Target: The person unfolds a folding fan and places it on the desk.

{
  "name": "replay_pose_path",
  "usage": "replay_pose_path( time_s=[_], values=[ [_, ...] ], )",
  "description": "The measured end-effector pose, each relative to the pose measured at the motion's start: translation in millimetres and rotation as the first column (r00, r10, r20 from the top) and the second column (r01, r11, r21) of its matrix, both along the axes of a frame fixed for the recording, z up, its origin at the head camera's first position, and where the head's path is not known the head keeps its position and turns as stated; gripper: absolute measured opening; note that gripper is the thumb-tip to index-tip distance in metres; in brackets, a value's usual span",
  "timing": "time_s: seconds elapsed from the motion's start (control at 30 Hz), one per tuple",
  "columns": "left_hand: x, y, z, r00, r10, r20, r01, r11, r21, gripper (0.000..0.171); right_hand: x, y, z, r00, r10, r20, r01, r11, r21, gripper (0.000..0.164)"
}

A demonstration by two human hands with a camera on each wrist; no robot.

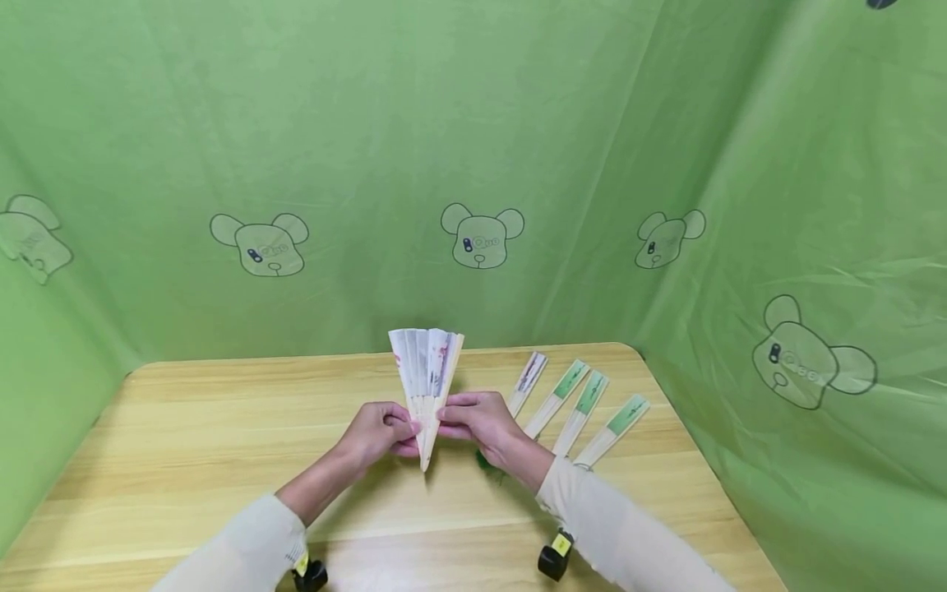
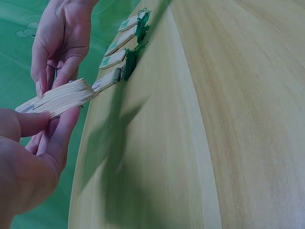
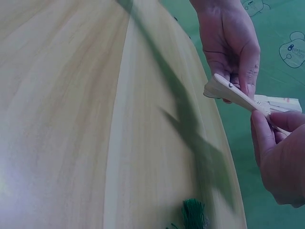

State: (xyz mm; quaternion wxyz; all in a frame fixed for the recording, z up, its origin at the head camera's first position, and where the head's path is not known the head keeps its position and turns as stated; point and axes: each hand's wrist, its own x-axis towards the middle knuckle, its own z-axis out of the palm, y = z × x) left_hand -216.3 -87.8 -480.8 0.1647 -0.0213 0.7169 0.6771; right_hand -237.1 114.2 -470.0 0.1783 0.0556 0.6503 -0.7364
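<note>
A folding fan (image 1: 425, 374) with pale wooden ribs and a white, flower-printed leaf is held upright and partly spread over the table. My left hand (image 1: 381, 429) pinches its lower ribs from the left, thumb in front. From the right, my right hand (image 1: 482, 423) grips the fan's other edge between thumb and fingers. The left wrist view shows the stacked rib ends (image 2: 66, 98) between both hands. In the right wrist view the pivot end (image 3: 221, 85) points away from the right hand.
To the right lie several folded fans: one with a purplish print (image 1: 528, 374), others with green leaves (image 1: 629, 413). Green tassels (image 2: 129, 64) hang from them on the wooden table (image 1: 222, 427). A green curtain (image 1: 355, 123) with bear-head prints surrounds the table's back and sides.
</note>
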Motion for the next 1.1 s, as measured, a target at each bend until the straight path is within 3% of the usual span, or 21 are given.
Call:
replay_pose_path(
  time_s=[0.47, 1.1],
  values=[
    [5.0, -6.4, -0.5, 0.999, 0.031, 0.01, -0.031, 0.998, 0.049, 0.014, 4.6, -1.1, -2.1, 0.999, -0.041, -0.009, 0.041, 0.999, -0.033, 0.034],
    [12.8, -13.0, -3.3, 0.993, 0.117, 0.016, -0.118, 0.983, 0.14, 0.011, 10.2, -4.8, -4.7, 0.998, -0.06, 0.012, 0.061, 0.993, -0.101, 0.035]
  ],
)
